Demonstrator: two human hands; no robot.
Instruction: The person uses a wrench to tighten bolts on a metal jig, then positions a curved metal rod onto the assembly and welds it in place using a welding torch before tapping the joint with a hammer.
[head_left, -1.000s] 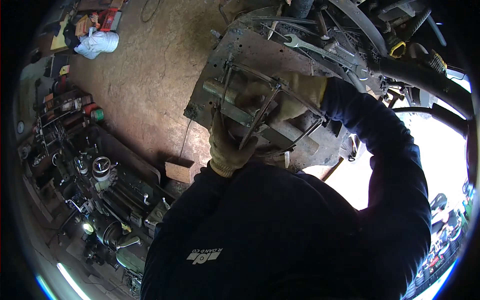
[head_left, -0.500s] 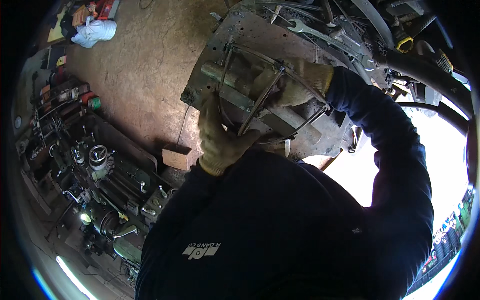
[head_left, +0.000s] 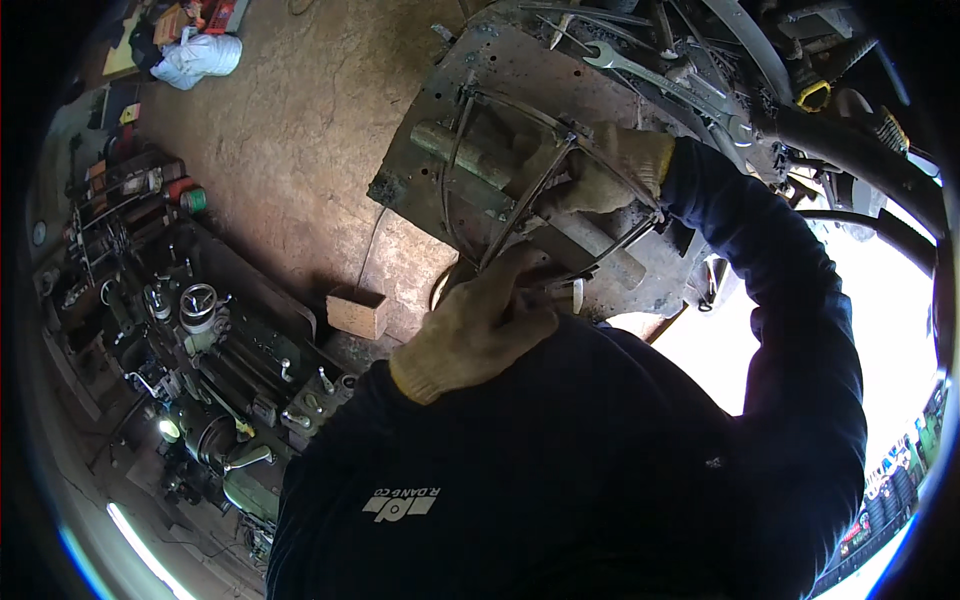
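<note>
A frame of thin bent metal rods (head_left: 522, 205) stands over a steel plate bench (head_left: 415, 150). My right hand (head_left: 605, 170), in a tan work glove, reaches in from the right among the rods. Its fingers are bent around the frame's middle rod; their tips are partly hidden. Beneath the frame lie two stubs of round bar or pipe, one (head_left: 460, 155) at the left and one (head_left: 595, 250) at the right. My left hand (head_left: 475, 330), gloved alike, is at the frame's near edge, close to my body. Its fingers are apart and loosely bent, with nothing visible in them.
A large open-end wrench (head_left: 655, 78) lies at the bench's far side among metal scraps and bars. A thick dark pipe (head_left: 855, 155) runs along the right. On the floor at the left sits a small box (head_left: 357, 312), near a lathe (head_left: 215, 365).
My left hand has come off the frame's left side and moved right and nearer my body. My right hand stays among the rods, nearly unmoved.
</note>
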